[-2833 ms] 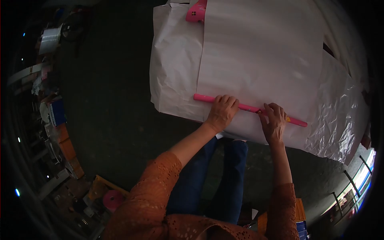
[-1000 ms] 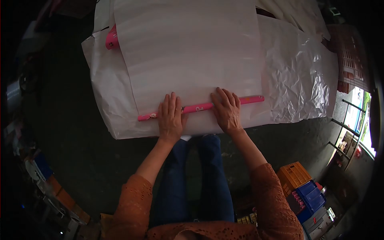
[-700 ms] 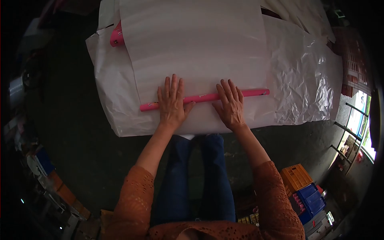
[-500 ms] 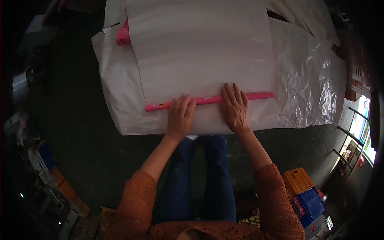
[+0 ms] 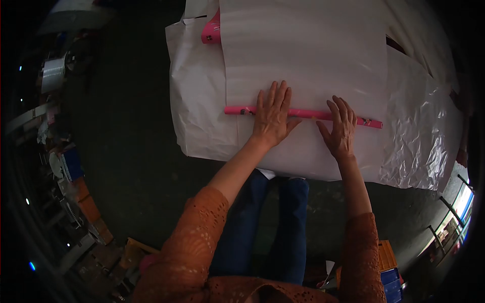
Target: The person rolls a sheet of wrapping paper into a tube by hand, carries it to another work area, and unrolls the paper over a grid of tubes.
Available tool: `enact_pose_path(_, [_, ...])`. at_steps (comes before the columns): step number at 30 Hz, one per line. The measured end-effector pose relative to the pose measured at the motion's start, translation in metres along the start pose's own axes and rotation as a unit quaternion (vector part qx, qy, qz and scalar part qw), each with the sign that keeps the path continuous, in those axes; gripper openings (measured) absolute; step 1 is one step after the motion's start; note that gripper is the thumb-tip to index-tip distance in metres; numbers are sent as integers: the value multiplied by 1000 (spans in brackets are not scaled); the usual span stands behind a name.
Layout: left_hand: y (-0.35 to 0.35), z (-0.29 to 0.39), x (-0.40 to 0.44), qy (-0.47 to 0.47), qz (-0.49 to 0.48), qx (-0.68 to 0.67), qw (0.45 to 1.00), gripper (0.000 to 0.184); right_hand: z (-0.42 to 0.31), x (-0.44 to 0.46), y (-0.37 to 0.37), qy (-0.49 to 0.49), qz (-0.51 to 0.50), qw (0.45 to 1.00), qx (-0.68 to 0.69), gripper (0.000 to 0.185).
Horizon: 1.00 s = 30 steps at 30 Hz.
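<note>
A thin pink roll of printed sheet (image 5: 298,112) lies crosswise at the near end of a wide white sheet (image 5: 308,55). My left hand (image 5: 273,115) rests flat across the roll left of its middle, fingers stretched out past it and thumb apart. Over the right part of the roll is my right hand (image 5: 342,129), its fingers extended and slightly bent, thumb spread away. Neither hand is wrapped around the roll. At the upper left, a curled pink edge (image 5: 212,31) sticks out beside the white sheet.
Crinkled clear plastic wrap (image 5: 417,156) covers the right side of the white-covered work surface (image 5: 202,136). Boxes (image 5: 88,204) line the left side on the dark floor. An orange crate (image 5: 387,256) and a blue crate (image 5: 391,283) stand behind my right arm.
The pink roll has moved farther from the near edge of the work surface. My left hand now reaches farther over it with fingers spread. The camera view has shifted and turned.
</note>
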<state>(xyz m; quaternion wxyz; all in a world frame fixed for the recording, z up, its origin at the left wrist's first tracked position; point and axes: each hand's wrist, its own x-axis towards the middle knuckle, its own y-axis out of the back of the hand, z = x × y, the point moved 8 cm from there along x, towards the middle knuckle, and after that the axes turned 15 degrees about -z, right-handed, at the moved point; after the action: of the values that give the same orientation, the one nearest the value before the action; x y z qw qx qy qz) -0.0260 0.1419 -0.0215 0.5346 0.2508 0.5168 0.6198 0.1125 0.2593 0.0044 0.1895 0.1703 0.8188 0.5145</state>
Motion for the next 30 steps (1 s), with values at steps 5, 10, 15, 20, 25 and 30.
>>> enact_pose_path(5, [-12,-1,-22,-62,27,-18,998,66,1,-11,-12,25,22,999,-8,32])
enact_pose_path(10, [-49,29,-105,-85,11,42,995,60,-19,-81,-31,36,-25,998,38,27])
enact_pose_path(15, [-42,46,-116,-2,-56,-70,996,76,-26,-84,-24,14,-2,1000,-7,31])
enact_pose_path(20, [-23,20,-50,48,-20,-68,996,83,-15,-50,-6,-22,11,1000,-17,38])
enact_pose_path(25, [-3,0,2,35,3,-45,998,76,-3,-25,-9,14,11,1000,5,33])
enact_pose_path(30, [-18,20,-42,-67,47,-23,996,63,-7,-45,-14,28,3,999,28,28])
